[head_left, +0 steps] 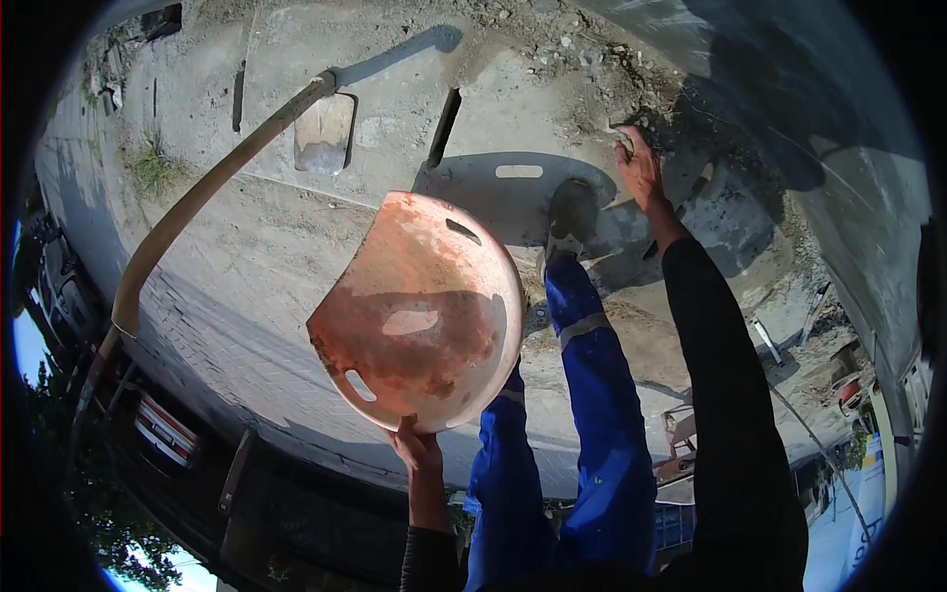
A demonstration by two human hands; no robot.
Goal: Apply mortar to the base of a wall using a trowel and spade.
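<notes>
A wide, shallow pinkish scoop pan [464,296], with hand slots in its rim and reddish-brown stains inside, is tilted up in front of me. My left hand [419,449] is closed on its lower rim; the fingers behind the rim are hidden. No load shows in the pan. Out to the far right, my right hand [641,168] hangs over dirt at the foot of the wall. Its index finger and thumb are bent toward each other, with a small pale thing at their tips, too small to name. The pan's shadow falls on the concrete between the hands.
A long tan pole [207,187] bends across the left. Near it lies a rounded rectangular plate [324,133]. A grey wall [838,118] rises at right above loose rubble [552,49]. Dark slots [444,126] cut the concrete. Vehicles [69,286] stand at far left.
</notes>
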